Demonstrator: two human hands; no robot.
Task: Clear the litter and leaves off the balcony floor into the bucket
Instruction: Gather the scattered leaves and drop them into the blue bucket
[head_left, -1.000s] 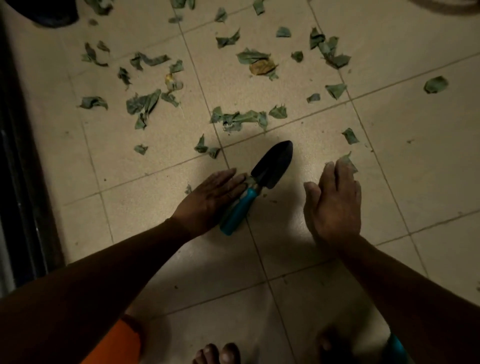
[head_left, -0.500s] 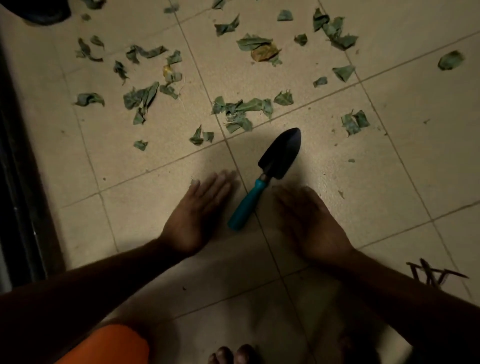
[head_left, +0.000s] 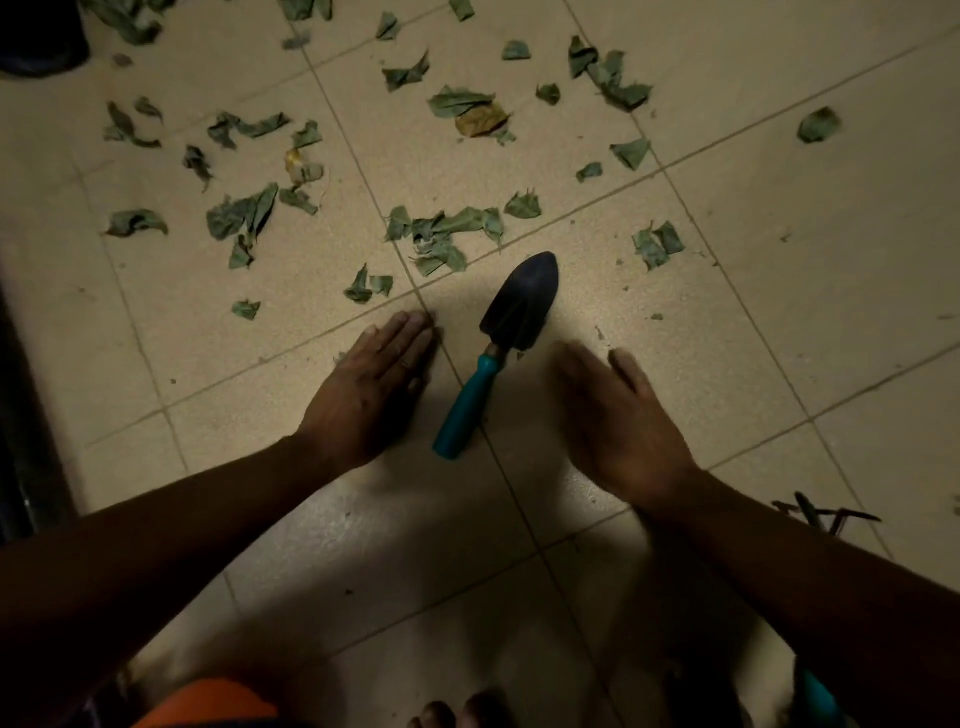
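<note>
Gathering stage, nothing scooped: left hand (head_left: 371, 392) flat, right hand (head_left: 621, 421) loosely open, both empty beside the black-bladed teal-handled trowel (head_left: 496, 353); torn green leaves (head_left: 441, 236) scattered beyond on beige tiled floor (head_left: 779, 322) (bucket unseen); next, probably sweeping leaves together.

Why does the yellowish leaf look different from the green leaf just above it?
The yellowish leaf is brown-gold, while the green leaf is dull green. The yellowish leaf looks rounder and more compact; the green leaf is longer with a pointed end. Both lie crumpled on the tiled floor, touching each other, far beyond both hands.
</note>
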